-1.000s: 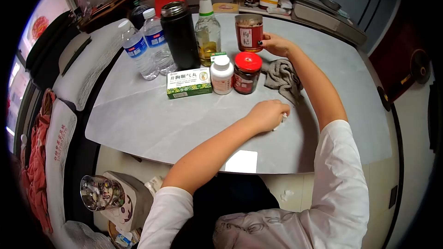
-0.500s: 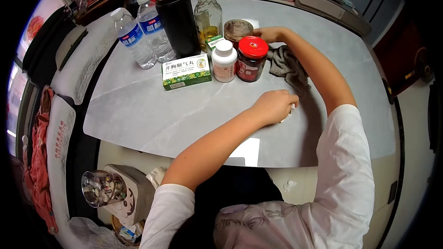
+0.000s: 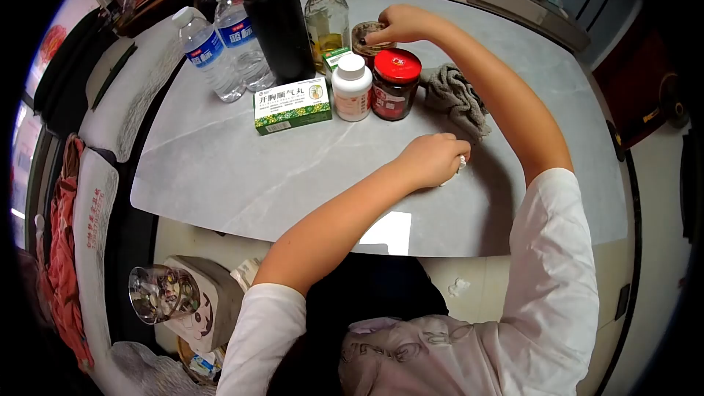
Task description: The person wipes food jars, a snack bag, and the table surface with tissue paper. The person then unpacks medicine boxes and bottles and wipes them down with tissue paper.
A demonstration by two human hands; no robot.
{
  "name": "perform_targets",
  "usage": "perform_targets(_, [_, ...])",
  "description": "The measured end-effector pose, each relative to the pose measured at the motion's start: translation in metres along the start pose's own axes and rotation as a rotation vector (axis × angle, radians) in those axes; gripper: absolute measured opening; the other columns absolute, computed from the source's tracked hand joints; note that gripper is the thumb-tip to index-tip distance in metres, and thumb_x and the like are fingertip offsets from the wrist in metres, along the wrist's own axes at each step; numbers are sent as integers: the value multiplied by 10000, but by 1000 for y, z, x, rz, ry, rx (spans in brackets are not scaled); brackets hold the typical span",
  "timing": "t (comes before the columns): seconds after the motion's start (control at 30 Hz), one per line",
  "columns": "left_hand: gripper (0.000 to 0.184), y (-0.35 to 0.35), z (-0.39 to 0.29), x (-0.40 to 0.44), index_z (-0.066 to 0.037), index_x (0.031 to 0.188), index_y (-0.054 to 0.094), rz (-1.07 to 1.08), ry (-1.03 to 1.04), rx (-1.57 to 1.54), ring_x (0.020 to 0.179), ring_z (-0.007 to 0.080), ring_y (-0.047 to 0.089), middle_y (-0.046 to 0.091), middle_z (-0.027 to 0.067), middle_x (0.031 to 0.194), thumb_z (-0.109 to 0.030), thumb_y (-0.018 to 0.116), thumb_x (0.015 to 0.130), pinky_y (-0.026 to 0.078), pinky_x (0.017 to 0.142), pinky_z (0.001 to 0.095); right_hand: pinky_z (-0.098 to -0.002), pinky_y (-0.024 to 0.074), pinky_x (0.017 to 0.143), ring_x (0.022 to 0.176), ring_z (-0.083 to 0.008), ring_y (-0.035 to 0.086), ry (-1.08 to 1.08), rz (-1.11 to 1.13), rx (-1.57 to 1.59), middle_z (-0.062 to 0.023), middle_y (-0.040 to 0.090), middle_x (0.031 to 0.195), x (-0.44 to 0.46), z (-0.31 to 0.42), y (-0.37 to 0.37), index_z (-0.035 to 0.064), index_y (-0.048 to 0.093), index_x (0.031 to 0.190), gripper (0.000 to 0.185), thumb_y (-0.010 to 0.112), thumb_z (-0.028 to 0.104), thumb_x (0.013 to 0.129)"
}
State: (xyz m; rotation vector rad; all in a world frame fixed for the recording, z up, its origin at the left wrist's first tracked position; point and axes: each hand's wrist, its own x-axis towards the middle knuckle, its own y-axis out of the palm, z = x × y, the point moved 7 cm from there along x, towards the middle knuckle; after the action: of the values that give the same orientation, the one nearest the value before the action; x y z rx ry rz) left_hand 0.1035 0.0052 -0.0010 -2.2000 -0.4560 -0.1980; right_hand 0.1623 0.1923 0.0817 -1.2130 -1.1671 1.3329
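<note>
My left hand (image 3: 434, 159) is closed around a crumpled white tissue (image 3: 461, 164), low over the tabletop. Over the round brown container (image 3: 361, 30) at the back reaches my right hand (image 3: 402, 23). Its fingers look pinched at the rim, with a tiny dark spot at the tips that is too small to name. In front of it stands a dark jar with a red lid (image 3: 397, 66), beside a white pill bottle (image 3: 352, 92). A grey-brown cloth (image 3: 456, 97) lies bunched beneath my right forearm.
A green and white medicine box (image 3: 292, 107) lies left of the pill bottle. Behind it stand two water bottles (image 3: 202, 55), a black flask (image 3: 277, 29) and a glass bottle (image 3: 326, 18) with yellowish liquid. A clear cup of small bits (image 3: 163, 293) stands below the table's left edge.
My right hand has moved left from beside the brown container to over its rim. The cloth's folds sit differently. My left hand stays on the tissue, and the view has shifted slightly.
</note>
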Motion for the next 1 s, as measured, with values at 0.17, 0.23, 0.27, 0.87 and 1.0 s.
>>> perform_targets(0.17, [155, -5, -4, -2, -52, 761, 607, 72, -60, -60, 753, 289, 568, 594, 141, 761, -177, 533, 707, 446, 685, 370, -356, 450, 740, 850, -295, 575, -48, 48, 13, -214, 591, 937, 1, -1, -1, -62, 587, 935, 697, 580, 559, 618])
perform_targets(0.23, [162, -8, -5, -3, -38, 742, 609, 113, -119, -73, 743, 297, 575, 598, 155, 745, -182, 560, 686, 447, 686, 368, -339, 434, 764, 881, -274, 563, 28, 69, 6, -194, 586, 976, -3, 5, -2, -46, 552, 1017, 639, 587, 481, 658])
perform_targets(0.27, [155, -9, -6, -4, -30, 759, 605, 140, -132, -57, 732, 310, 577, 600, 164, 737, -165, 561, 696, 446, 684, 374, -339, 428, 781, 902, -276, 556, 9, 58, 17, -199, 563, 1023, -3, 7, -1, -38, 514, 1072, 646, 596, 457, 664])
perform_targets(0.87, [407, -44, 11, -195, 4, 1239, 312, -847, -392, -1763, 1097, 236, 445, 429, 136, 1202, -19, 351, 835, 380, 915, 373, -500, 243, 966, 1235, -265, 273, -454, -520, 117, -96, 340, 1317, -247, 197, 82, 60, 425, 1196, 525, 539, 333, 763])
perform_targets(1.0, [424, -34, 0, -209, 21, 1258, 278, -876, -410, -1772, 1102, 254, 446, 421, 172, 1201, 8, 343, 839, 391, 929, 367, -507, 255, 957, 1231, -261, 278, -369, -531, 133, -98, 343, 1310, -275, 207, 89, 61, 438, 1184, 525, 570, 307, 739])
